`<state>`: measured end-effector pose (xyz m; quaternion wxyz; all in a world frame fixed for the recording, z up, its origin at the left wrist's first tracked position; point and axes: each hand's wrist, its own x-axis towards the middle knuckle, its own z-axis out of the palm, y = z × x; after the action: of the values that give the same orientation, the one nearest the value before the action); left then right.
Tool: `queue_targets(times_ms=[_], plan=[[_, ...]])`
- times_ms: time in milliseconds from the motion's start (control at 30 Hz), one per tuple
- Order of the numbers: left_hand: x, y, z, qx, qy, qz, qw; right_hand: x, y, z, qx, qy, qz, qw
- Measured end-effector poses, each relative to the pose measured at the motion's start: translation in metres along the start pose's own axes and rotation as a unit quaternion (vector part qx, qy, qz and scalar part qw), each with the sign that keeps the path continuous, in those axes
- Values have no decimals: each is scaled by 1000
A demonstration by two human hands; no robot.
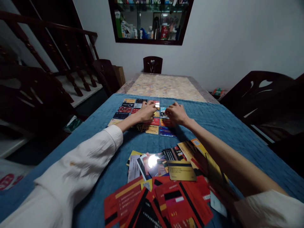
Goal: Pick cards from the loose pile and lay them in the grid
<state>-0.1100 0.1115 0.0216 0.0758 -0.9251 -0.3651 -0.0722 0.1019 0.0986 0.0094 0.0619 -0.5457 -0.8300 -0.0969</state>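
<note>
On the blue cloth (200, 118), rows of plastic cards lie side by side, such as a dark blue card (121, 115) and a yellow card (150, 129). My left hand (148, 110) reaches over the middle of the rows. Its fingers are curled together, and whatever is under the fingertips is hidden. At the right-hand column, my right hand (177, 113) has bent fingers closed at the edge of a light blue and white card (163, 110). Closer to me is a loose, overlapping heap of cards, with red cards (129, 199) and a gold card (181, 170) on top.
Beyond the cloth, the table has a patterned cover (163, 84). Dark wooden chairs stand around it, one at the far end (152, 65) and one at the right (258, 91). A stair railing (59, 28) is at the left, and a glass-fronted cabinet (149, 41) is in the far wall.
</note>
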Motion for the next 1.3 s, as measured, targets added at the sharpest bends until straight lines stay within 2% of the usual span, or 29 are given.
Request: queue_targets(times_ms=[367,567,833,1100,1300], plan=[[-48,59,-7,-30,29,52,998,-68,-7,-3,27,58,-40,997],[-67,88,-8,-51,24,66,996,-106,-9,-1,42,109,-82,990],[-89,122,-8,-112,9,103,988,-155,-22,-15,102,96,-95,986],[-106,144,-13,-161,15,140,977,-177,-26,-23,152,94,-141,974],[-111,151,-18,-118,-6,156,981,-180,-27,-19,168,76,-153,971]])
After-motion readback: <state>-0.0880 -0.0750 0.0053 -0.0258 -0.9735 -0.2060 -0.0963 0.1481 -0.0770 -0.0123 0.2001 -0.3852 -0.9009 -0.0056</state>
